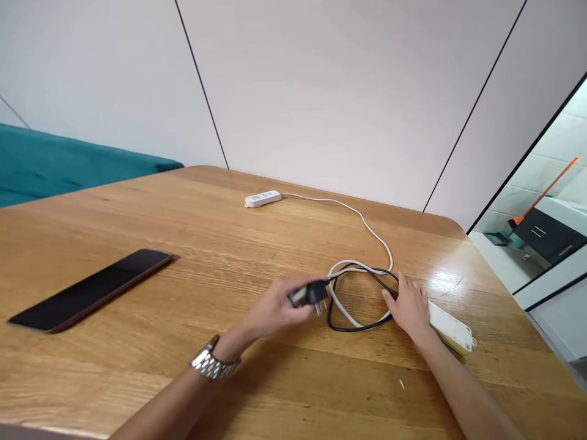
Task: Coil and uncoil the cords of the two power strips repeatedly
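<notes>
Near the middle of the wooden table, my left hand (280, 305) grips a black plug (314, 293) with metal prongs pointing down; a silver watch is on that wrist. A black cable (351, 329) runs from the plug into a loose coil with a white cable (367, 226). My right hand (409, 305) rests at the coil's right side, beside a white power strip (452, 327), its thumb apart from its fingers. Part of the strip is behind this hand. At the table's back, the white cable meets a smaller white power strip (263, 198).
A dark tablet (92, 290) lies flat on the table (183, 354) at left. Behind the table stands a white panelled wall (321, 98). A teal seat (68, 160) is at far left. An orange-handled broom (548, 189) shows through the opening at right.
</notes>
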`<state>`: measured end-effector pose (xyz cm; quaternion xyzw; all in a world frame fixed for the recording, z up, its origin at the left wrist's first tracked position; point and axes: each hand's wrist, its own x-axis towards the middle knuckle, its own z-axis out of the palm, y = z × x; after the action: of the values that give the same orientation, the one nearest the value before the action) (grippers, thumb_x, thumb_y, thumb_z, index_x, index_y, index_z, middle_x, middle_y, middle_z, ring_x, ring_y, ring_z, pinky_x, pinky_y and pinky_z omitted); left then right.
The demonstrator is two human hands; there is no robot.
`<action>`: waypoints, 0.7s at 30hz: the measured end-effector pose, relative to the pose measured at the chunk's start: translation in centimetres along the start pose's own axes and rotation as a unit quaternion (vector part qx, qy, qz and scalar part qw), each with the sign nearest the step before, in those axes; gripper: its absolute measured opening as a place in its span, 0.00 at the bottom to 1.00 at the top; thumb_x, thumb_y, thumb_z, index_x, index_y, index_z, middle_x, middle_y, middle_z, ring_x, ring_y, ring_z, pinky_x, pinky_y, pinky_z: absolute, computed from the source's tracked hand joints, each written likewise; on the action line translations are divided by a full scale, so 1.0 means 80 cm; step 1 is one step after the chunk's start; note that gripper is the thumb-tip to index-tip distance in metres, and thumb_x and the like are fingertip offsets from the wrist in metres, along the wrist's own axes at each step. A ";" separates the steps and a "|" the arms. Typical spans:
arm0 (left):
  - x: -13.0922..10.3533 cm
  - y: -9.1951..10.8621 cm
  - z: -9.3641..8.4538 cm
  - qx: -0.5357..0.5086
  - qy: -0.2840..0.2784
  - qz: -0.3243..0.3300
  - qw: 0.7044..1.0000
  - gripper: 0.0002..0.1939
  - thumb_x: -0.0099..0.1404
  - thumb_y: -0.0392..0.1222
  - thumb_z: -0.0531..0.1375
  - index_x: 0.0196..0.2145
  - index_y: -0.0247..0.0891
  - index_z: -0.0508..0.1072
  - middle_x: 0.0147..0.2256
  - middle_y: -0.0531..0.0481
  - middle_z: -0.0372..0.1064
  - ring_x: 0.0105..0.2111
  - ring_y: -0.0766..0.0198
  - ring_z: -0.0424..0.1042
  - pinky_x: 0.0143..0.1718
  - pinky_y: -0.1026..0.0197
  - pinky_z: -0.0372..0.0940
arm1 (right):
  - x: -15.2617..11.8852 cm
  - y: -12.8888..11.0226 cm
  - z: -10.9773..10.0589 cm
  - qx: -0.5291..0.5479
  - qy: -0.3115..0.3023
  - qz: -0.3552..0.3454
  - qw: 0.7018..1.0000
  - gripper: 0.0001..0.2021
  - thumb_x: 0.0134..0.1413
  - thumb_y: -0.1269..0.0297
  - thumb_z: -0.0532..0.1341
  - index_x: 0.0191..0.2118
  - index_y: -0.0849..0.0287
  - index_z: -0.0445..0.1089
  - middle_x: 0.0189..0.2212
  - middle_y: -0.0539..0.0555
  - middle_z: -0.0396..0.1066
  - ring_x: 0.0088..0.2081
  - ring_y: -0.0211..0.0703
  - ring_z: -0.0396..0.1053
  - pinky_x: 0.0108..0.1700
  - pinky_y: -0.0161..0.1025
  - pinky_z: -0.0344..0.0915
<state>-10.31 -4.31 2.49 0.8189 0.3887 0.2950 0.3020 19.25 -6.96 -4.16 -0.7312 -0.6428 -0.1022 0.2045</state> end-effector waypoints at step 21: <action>0.098 0.017 0.127 0.223 0.003 -0.037 0.974 0.35 0.52 0.31 0.59 0.59 0.40 0.62 0.62 0.35 0.53 0.63 0.40 0.49 0.60 0.37 0.48 | -0.042 -0.022 -0.034 0.249 0.317 -0.320 0.857 0.26 0.56 0.75 0.55 0.61 0.56 0.58 0.37 0.59 0.69 0.39 0.48 0.70 0.40 0.47 0.70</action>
<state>1.73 -1.29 -1.11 0.8497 0.4759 0.1922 0.1210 17.33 -10.95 -2.82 -0.3374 -0.7456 -0.2250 0.5287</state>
